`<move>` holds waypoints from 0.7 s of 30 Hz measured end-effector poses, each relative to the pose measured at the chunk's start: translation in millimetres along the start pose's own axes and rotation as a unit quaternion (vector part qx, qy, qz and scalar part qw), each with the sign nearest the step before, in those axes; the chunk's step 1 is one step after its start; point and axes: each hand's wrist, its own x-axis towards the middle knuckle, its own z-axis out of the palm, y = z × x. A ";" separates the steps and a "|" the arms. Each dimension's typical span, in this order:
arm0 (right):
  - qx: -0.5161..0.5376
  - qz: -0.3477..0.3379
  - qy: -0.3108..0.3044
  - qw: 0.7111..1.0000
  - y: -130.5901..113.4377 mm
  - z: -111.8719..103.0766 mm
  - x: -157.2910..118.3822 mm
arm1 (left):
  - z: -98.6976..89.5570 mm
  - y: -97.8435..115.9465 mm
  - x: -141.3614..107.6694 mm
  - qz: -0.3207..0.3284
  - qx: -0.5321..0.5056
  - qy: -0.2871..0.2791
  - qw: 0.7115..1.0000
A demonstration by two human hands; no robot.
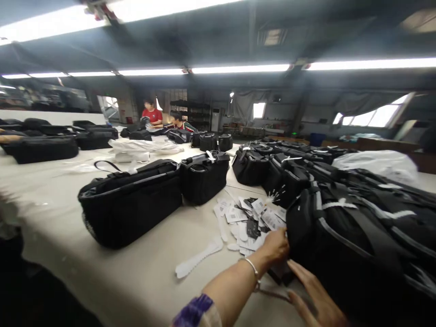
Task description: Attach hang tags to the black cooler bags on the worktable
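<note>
My left hand (277, 245) is closed at the near corner of a large black bag (344, 254). What its fingers hold, if anything, is hidden. My right hand (315, 295) is beside the same bag, lower in view, with fingers stretched out and thumb apart. A dark flat piece (282, 272) shows between the two hands; I cannot make out what it is. Just beyond my left hand lies a heap of white and black paper tags (252, 222). A white strip with a scalloped edge (199, 258) rests on the table to the left.
Two black bags, a long one (132, 204) and a shorter one (204, 177), stand on the pale table (153, 272). Many more bags crowd the right side, near white plastic (378, 165). Two people (153, 116) work at the far end; another person's hand (10, 137) shows at far left.
</note>
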 end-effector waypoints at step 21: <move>-0.140 -0.072 -0.010 0.987 45.4 127.5 37.8 | -365.5 -40.9 -302.4 0.099 0.402 0.637 0.650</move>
